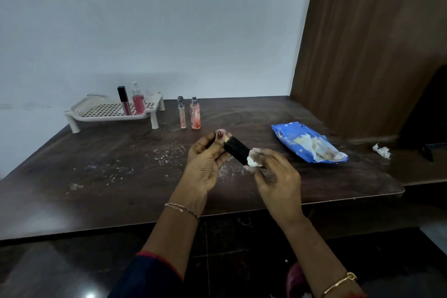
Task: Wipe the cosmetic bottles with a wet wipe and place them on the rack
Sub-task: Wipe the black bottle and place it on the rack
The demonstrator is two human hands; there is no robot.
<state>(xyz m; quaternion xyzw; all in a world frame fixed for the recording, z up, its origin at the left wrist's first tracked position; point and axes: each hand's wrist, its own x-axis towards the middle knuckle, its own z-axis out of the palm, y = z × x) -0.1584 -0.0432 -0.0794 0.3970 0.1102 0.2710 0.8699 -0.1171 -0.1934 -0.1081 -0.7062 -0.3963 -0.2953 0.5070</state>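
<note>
Black and boxy, the cosmetic bottle [235, 151] I am cleaning sits in the air between my 2 hands, just above the middle of the dark wooden table [96, 189]. My left hand [205, 164] grips its gold end, thumb on top and fingers curled underneath. My right hand [275, 176] pinches a balled-up white wet wipe [254, 161] and presses it against the bottle's other end.

At the back left of the table stands the cream rack [108, 118] on its short legs. 2 things stand upright on it, side by side: a lip gloss tube [123, 100] with a black cap and a pink spray bottle [138, 101]. Just to the right of the rack, on the table itself, 2 more stand upright and close together: a slim clear bottle [181, 112] and a peach spray bottle [195, 113].

To my right lies the blue wipes pack [307, 144], torn open, with white wipes showing at its mouth. Further right, well apart from it, lies a crumpled white wipe [382, 150]. White specks [167, 155] are scattered over the wood under and left of my hands. I wear a thin chain bracelet [182, 209] on my left wrist and a gold bangle [341, 282] on my right
</note>
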